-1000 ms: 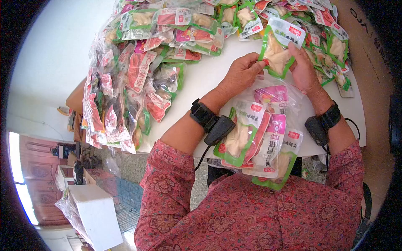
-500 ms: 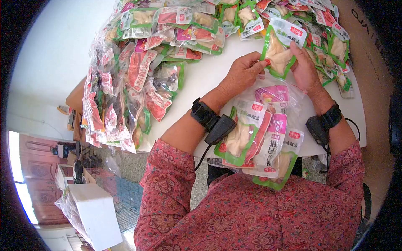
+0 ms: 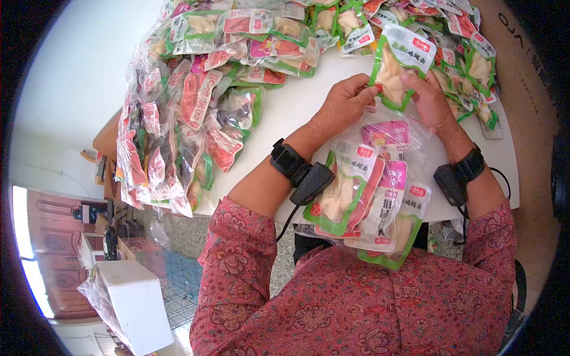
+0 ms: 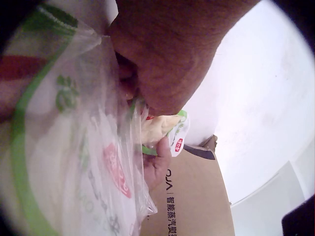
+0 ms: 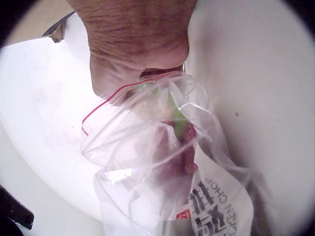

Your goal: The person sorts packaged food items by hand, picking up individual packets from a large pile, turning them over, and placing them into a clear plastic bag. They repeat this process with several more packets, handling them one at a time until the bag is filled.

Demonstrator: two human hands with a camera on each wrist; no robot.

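Note:
Both hands hold one green-edged packet of pale meat pieces (image 3: 390, 74) above the mouth of a clear plastic bag (image 3: 418, 145). The left hand (image 3: 344, 104) pinches the packet's lower left edge. On its right side the right hand (image 3: 432, 104) grips it, thumb across the front. Inside the bag, against the person's front, lie several packets, among them a green-edged one (image 3: 341, 193) and a white and pink one (image 3: 383, 207). In the right wrist view the bag's red zip line (image 5: 110, 96) runs beside the right hand (image 5: 138, 49). The left wrist view shows the left hand (image 4: 167, 54) partly hiding the held packet (image 4: 160, 129).
Heaped packets (image 3: 199, 98) cover the white table's (image 3: 285, 115) left side, some under clear plastic. More packets (image 3: 469, 53) lie along the far and right edges. A cardboard box (image 3: 522, 118) stands at the right. A white box (image 3: 133, 305) and a wire cage (image 3: 181, 276) are at lower left.
The right thumb has moved down from the packet's upper right edge onto its front, and the fingers have shifted. The packet has moved slightly to the right; the left hand has barely moved.

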